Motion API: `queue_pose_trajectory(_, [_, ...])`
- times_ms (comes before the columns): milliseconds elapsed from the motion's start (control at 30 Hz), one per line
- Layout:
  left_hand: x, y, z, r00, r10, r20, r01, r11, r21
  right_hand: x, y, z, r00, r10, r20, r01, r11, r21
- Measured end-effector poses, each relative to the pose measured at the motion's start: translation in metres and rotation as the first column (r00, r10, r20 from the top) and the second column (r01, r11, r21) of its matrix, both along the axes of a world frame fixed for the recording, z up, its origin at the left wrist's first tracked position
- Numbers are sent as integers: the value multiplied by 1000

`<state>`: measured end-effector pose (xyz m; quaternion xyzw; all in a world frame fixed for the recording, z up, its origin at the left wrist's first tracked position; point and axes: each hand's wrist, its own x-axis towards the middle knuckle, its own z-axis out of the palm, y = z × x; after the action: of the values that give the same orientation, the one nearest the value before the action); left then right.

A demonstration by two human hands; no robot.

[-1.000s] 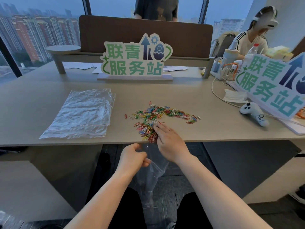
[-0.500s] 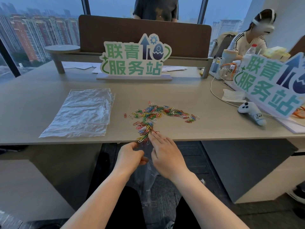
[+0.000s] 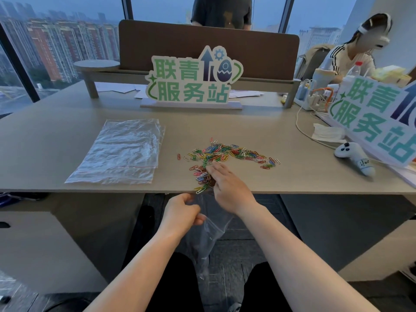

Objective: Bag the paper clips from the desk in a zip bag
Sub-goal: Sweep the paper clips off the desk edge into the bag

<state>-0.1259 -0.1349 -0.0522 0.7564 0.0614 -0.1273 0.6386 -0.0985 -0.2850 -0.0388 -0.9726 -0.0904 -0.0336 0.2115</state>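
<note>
Colourful paper clips [image 3: 227,153] lie scattered on the desk [image 3: 45,140], with a streak of them trailing down to the front edge. My right hand [image 3: 229,188] lies flat on that streak, fingers straight, touching the clips near the edge. Below the edge my left hand [image 3: 182,215] pinches the rim of a clear zip bag [image 3: 207,242] that hangs down between my knees. A few clips [image 3: 202,189] stick out over the desk edge above the bag's mouth.
A stack of clear zip bags [image 3: 119,152] lies left of the clips. A green and white sign [image 3: 193,82] stands behind, a second sign [image 3: 378,122] and a white controller [image 3: 355,157] at right. Two people are beyond the desk.
My right hand went back up onto the clips after dragging some toward the edge. A streak of clips now reaches the desk's front edge. The left hand keeps the bag below.
</note>
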Motion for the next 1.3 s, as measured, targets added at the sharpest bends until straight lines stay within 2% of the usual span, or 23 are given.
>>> queue_pose_trajectory(867, [1,9,-4,999,23,29,-23,1000,6,-52,17,-16,987,84,134,-82,996,-22])
queue_pose_trajectory(967, [2,9,-5,999,31,16,-31,999,-20,-59,17,-13,985,83,152,-91,995,49])
queue_pose_trajectory(1100, [5,9,-8,999,37,9,-37,999,-18,-42,9,-4,983,-6,182,-22,988,151])
queue_pose_trajectory(1300, [6,11,-8,999,43,2,-43,999,-10,8,5,5,999,-2,47,1,1000,8])
